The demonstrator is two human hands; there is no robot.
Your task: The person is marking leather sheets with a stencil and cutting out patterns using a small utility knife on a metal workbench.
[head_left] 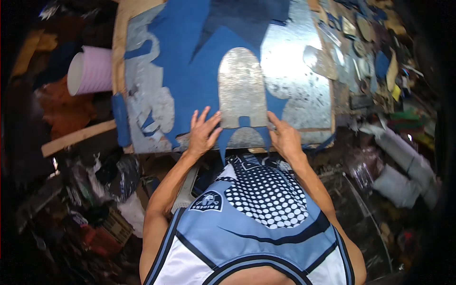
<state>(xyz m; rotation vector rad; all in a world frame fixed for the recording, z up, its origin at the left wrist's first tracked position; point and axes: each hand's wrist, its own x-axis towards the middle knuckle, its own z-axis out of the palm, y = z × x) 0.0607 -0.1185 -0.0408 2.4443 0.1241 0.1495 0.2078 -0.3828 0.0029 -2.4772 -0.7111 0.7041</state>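
A flat grey-beige template, rounded at its far end and with a small square notch in its near edge, lies on a blue sheet of leather or cloth. At the template's near left corner rests my left hand, fingers spread over the blue sheet and fingertips by the edge. My right hand is at the near right corner, its fingers stretched out and the index fingertip against the template's side. Neither hand grips anything. Below the notch, a curved cut-out in the blue sheet shows the metal tabletop.
A darker blue piece overlaps the sheet's far part. Blue offcuts lie at left. Tools and scraps crowd a side bench at right. A pink ribbed bin stands left of the table, above a wooden bar.
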